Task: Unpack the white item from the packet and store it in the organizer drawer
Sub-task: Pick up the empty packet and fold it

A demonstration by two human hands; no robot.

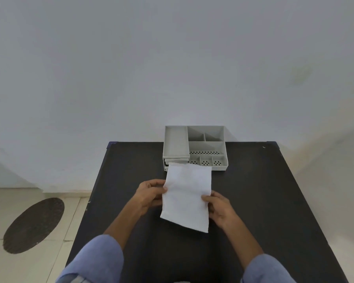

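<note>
1. White item (pixel 186 196): flat, rectangular, cloth-like sheet held above the dark worktop (pixel 274 201), near the middle, long axis running away from the wearer and slightly skewed; far edge overlapping the front of the organizer (pixel 194 148) in this view, contact not determinable.
2. Left hand (pixel 149 196): grip closed on the left edge of the sheet, thumb on top, fingers curled beneath; placed at mid-length, probably to keep the limp sheet from sagging.
3. Right hand (pixel 219 209): grip closed on the right edge, slightly nearer the wearer than the left; opposed two-sided hold keeping the sheet spread and taut, suited to folding or guiding.
4. Organizer: grey, set at the far edge of the worktop against the wall; open compartments on top, perforated cells along the front right.
5. Drawer (pixel 175 160): at the front lower left of the organizer, apparently pulled out slightly; mostly hidden behind the sheet, interior not visible.
6. Packet: not identifiable anywhere in view; unpacking judged complete, storing not yet done.
7. Likely requirement: sheet broader than the drawer opening, hence folding before insertion.
</note>
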